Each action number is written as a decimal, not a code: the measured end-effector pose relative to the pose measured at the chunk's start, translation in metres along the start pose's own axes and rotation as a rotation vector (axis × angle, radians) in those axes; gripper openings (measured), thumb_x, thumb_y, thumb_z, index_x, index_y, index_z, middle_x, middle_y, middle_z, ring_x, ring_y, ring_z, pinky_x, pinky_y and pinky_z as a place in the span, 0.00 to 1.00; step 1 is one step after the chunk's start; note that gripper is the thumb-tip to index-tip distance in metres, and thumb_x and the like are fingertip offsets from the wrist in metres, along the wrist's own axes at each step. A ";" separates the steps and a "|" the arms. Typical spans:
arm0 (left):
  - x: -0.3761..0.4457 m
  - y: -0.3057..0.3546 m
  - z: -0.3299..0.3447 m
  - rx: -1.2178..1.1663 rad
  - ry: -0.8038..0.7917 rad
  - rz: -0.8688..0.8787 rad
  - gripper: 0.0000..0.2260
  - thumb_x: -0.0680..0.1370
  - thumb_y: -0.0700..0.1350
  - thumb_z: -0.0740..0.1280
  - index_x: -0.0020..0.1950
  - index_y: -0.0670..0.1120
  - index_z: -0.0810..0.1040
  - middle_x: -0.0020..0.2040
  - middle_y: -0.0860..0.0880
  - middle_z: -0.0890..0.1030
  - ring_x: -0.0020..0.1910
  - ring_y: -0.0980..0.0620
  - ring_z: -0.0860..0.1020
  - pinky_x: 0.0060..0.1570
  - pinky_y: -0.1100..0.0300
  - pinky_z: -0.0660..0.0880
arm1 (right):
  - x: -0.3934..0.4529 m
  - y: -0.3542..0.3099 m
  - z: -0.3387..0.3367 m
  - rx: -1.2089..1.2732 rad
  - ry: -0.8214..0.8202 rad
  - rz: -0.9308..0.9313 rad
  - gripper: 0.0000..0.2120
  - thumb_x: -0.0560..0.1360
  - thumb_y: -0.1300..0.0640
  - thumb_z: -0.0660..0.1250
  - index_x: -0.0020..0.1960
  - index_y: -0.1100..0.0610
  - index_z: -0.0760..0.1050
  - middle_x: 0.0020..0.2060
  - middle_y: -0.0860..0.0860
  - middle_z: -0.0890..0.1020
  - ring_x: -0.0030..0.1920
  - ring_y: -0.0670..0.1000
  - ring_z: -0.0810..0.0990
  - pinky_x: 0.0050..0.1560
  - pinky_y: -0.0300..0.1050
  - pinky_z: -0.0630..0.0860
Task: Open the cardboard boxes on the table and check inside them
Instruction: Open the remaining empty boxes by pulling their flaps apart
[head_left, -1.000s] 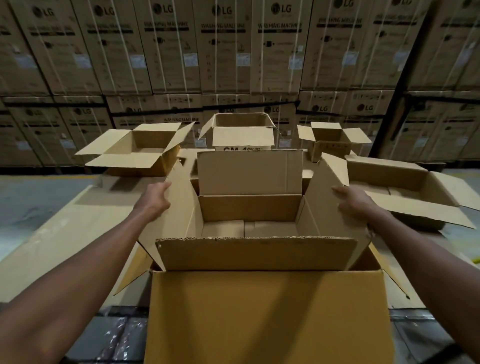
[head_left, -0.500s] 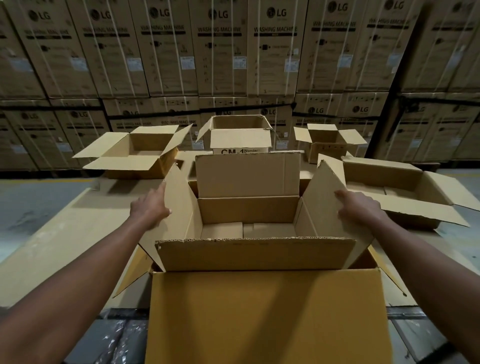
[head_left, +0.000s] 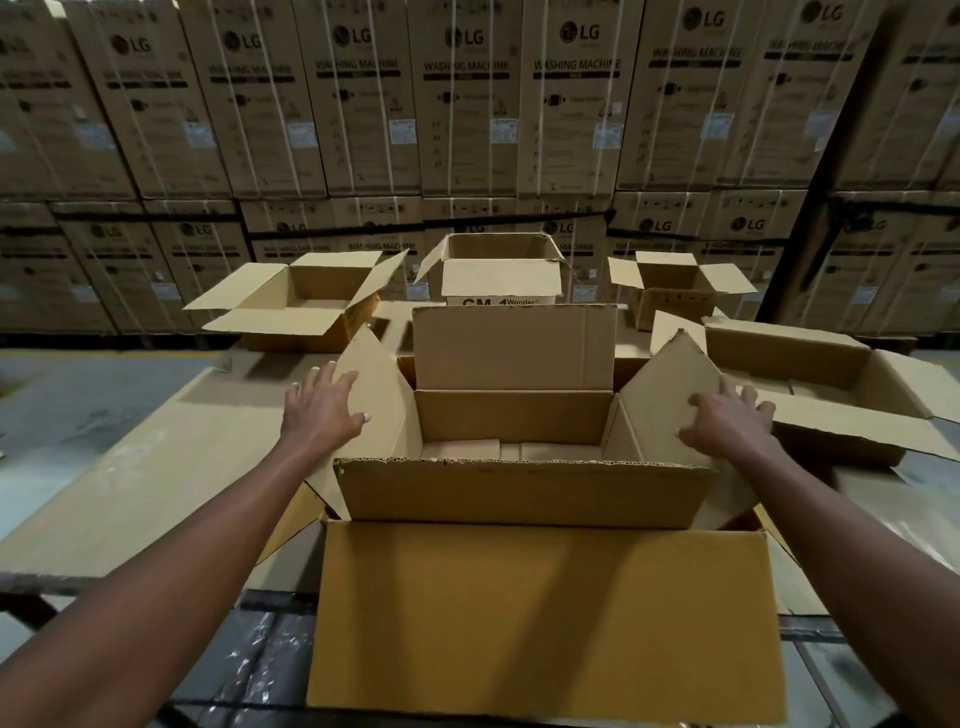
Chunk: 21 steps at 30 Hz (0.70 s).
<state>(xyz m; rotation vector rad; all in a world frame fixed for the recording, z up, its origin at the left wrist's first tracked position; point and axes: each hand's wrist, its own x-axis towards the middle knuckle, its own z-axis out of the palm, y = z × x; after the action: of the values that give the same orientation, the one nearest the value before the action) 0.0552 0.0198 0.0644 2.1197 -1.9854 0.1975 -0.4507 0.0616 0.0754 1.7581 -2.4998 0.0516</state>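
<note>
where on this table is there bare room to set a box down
Bare table stretches left of the left hand, in front of the far-left open box. The back row and the right side, by the long open box, are crowded.

Five open cardboard boxes are sitting on the table (head_left: 130, 483): the near box (head_left: 514, 431), a left box (head_left: 306, 306), a middle box (head_left: 501, 273) printed "CM-1 Wonder", a small right box (head_left: 675, 291) and a long right box (head_left: 831, 384). Two hands are showing, the left hand (head_left: 324, 408) and the right hand (head_left: 727, 423). Behind, washing-machine cartons (head_left: 467, 104) are standing stacked in two tiers, too many and too cropped to count.
</note>
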 end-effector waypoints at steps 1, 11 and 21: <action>-0.003 0.000 -0.002 -0.019 0.007 0.009 0.32 0.78 0.57 0.71 0.79 0.53 0.64 0.81 0.45 0.61 0.80 0.42 0.58 0.76 0.40 0.57 | -0.003 0.000 0.000 0.012 0.014 -0.012 0.25 0.75 0.43 0.70 0.70 0.47 0.73 0.76 0.58 0.63 0.74 0.62 0.60 0.71 0.63 0.59; -0.060 0.016 -0.046 -0.329 0.205 0.013 0.18 0.79 0.53 0.70 0.68 0.50 0.79 0.69 0.47 0.75 0.69 0.45 0.72 0.66 0.42 0.68 | -0.051 -0.018 -0.031 0.536 0.186 -0.025 0.13 0.77 0.46 0.70 0.59 0.46 0.81 0.57 0.54 0.83 0.57 0.56 0.79 0.60 0.58 0.76; -0.169 -0.011 -0.056 -0.672 0.336 -0.119 0.11 0.80 0.48 0.70 0.61 0.52 0.82 0.62 0.50 0.80 0.58 0.52 0.78 0.50 0.56 0.77 | -0.161 -0.081 -0.055 1.040 0.416 -0.294 0.09 0.80 0.54 0.68 0.57 0.54 0.83 0.47 0.46 0.82 0.48 0.44 0.79 0.43 0.34 0.76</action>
<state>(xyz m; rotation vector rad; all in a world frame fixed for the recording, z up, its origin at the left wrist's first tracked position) 0.0568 0.1979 0.0744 1.6310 -1.4531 -0.1171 -0.3174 0.1890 0.1137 2.0331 -1.9508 1.7366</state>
